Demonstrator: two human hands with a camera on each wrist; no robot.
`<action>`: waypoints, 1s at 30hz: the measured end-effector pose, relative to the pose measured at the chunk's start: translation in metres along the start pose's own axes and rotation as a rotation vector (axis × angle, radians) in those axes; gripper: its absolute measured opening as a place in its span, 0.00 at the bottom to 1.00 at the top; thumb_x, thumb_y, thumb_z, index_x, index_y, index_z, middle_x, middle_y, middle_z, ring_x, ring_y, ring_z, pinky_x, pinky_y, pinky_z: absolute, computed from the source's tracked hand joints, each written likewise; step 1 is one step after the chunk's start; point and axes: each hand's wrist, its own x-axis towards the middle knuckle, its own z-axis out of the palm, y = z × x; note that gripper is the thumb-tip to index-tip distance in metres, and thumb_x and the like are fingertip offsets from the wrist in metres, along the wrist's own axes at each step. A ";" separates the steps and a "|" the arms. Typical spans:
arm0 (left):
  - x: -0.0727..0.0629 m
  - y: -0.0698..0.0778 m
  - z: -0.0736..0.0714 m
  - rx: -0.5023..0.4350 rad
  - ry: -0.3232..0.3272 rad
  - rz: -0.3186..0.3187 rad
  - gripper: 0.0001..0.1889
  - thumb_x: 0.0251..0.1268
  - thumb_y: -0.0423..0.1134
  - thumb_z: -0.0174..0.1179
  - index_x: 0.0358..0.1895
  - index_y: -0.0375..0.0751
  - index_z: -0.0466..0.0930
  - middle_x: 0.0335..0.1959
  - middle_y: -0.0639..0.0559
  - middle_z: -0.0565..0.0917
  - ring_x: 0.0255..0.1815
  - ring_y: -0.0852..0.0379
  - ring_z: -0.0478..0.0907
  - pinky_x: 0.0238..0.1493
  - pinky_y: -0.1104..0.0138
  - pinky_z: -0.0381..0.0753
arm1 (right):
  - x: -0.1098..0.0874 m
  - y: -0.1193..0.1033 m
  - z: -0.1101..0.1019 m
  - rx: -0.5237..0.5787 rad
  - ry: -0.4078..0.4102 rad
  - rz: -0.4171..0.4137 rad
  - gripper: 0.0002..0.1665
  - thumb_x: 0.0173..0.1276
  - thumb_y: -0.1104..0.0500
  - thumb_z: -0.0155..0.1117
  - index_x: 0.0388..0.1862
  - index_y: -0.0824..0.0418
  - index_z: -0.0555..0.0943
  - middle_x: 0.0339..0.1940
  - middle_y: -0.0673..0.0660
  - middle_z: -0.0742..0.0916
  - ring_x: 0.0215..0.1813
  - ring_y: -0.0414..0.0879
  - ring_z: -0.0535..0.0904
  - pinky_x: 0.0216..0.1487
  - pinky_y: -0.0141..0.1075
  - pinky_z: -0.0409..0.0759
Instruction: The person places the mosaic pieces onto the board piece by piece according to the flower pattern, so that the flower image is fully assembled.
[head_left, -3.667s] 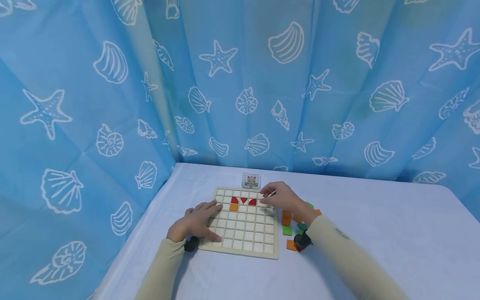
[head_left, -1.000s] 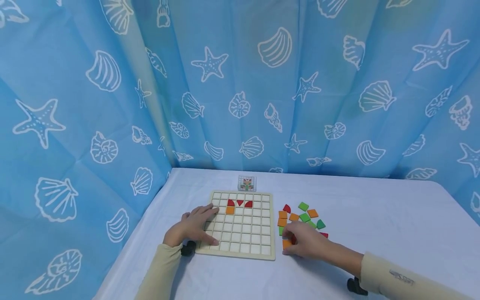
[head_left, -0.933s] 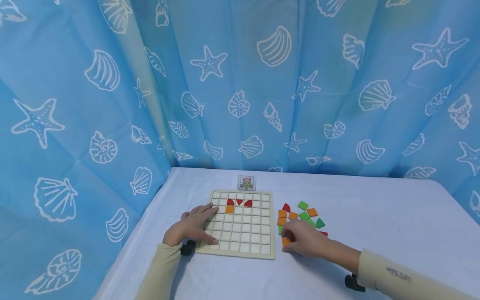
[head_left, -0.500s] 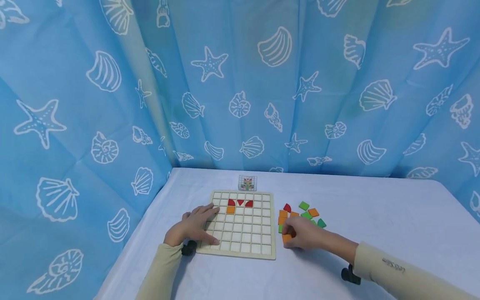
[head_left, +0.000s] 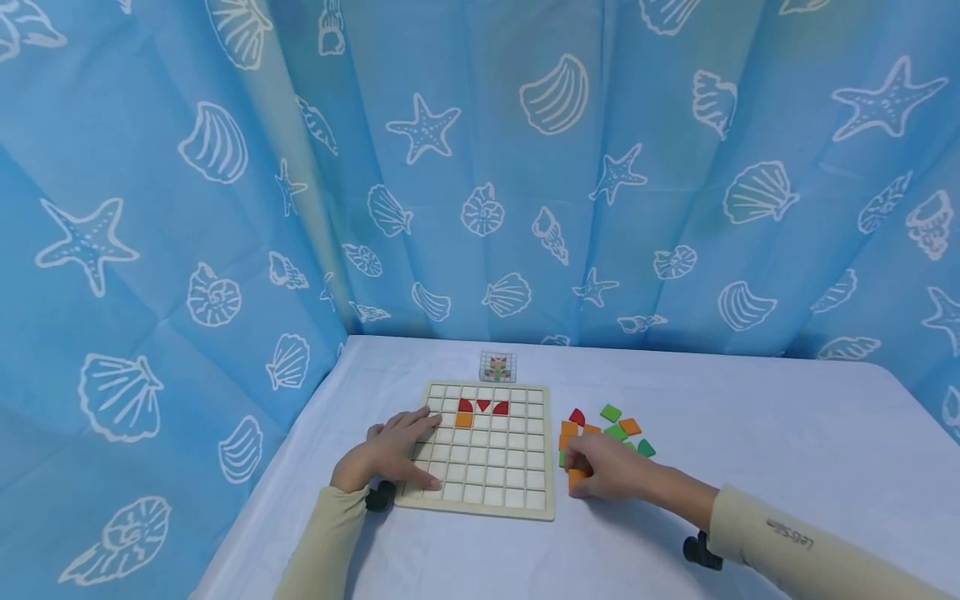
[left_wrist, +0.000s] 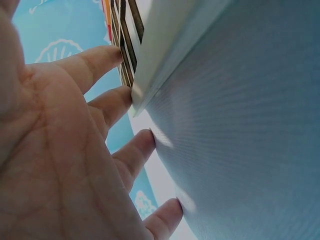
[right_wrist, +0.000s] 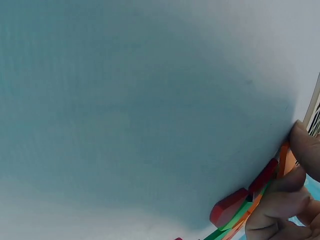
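Note:
A cream grid board lies on the table. In its upper rows sit two red quarter-circle tiles, a red triangle tile between them, and an orange square tile. My left hand rests on the board's left side with fingers spread; in the left wrist view two fingertips touch its edge and two reach the cloth. To the right of the board, my right hand pinches another orange square tile between thumb and fingers, low over the table. The right wrist view shows this orange tile at the thumb.
Loose tiles lie around my right hand: a red quarter-circle tile, green square tiles, an orange tile and a dark green tile. A small pattern card lies behind the board. A blue shell-print curtain hangs behind the table.
My right hand has gone from the board's upper right to the loose tiles and taken hold of an orange one; in the last second it barely moves. My left hand stays on the board.

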 end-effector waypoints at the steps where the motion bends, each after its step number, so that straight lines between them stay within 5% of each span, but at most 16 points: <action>1: 0.000 0.000 0.000 -0.002 0.002 0.002 0.56 0.41 0.63 0.77 0.77 0.53 0.59 0.80 0.48 0.56 0.79 0.40 0.50 0.70 0.33 0.50 | 0.000 0.000 0.000 -0.004 0.002 -0.009 0.17 0.51 0.56 0.81 0.33 0.50 0.79 0.25 0.46 0.78 0.33 0.41 0.73 0.33 0.31 0.75; 14: 0.005 -0.005 0.001 0.012 0.004 0.005 0.56 0.41 0.64 0.76 0.77 0.54 0.58 0.80 0.49 0.55 0.80 0.41 0.50 0.70 0.33 0.50 | -0.008 -0.005 -0.012 -0.029 -0.046 -0.163 0.07 0.62 0.61 0.72 0.35 0.51 0.83 0.29 0.42 0.80 0.35 0.40 0.74 0.36 0.30 0.76; 30: 0.002 -0.002 0.001 0.011 -0.006 0.011 0.56 0.42 0.64 0.76 0.77 0.55 0.57 0.81 0.50 0.54 0.80 0.41 0.48 0.71 0.34 0.49 | 0.027 0.003 -0.040 0.163 0.125 0.018 0.07 0.64 0.65 0.67 0.40 0.58 0.83 0.37 0.51 0.86 0.36 0.45 0.76 0.38 0.34 0.80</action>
